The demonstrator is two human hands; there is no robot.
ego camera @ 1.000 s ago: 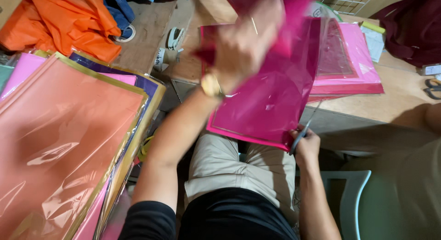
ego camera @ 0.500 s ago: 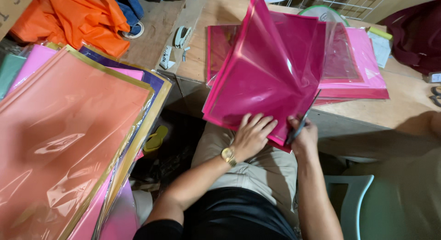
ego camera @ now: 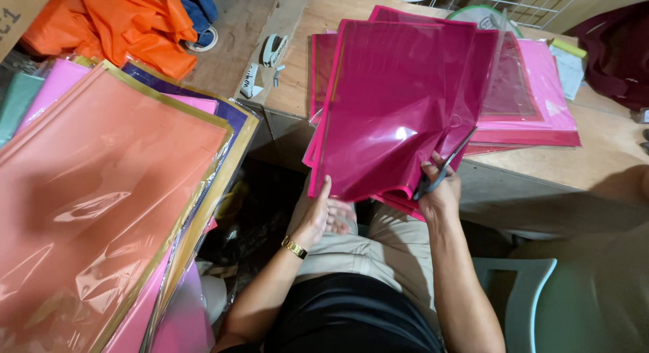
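Observation:
A stack of glossy magenta plastic sheets (ego camera: 399, 116) hangs over the near edge of a wooden table (ego camera: 608, 157). My left hand (ego camera: 318, 214), with a gold watch at the wrist, holds the stack's lower left corner from beneath. My right hand (ego camera: 439, 191) grips the lower right edge of the sheets together with a pair of grey scissors (ego camera: 443, 167), whose blades point up across the sheets.
A big pile of orange, pink and purple gold-edged sheets (ego camera: 101, 191) fills the left. Pink sheets (ego camera: 541, 103) lie on the table behind. Orange cloth (ego camera: 115, 21) and a stapler (ego camera: 274, 49) sit at the back left. A pale plastic chair (ego camera: 527, 285) is beneath me.
My left hand came down from the top of the sheets to their lower left corner. The raised, folded sheet has dropped back flat onto the stack.

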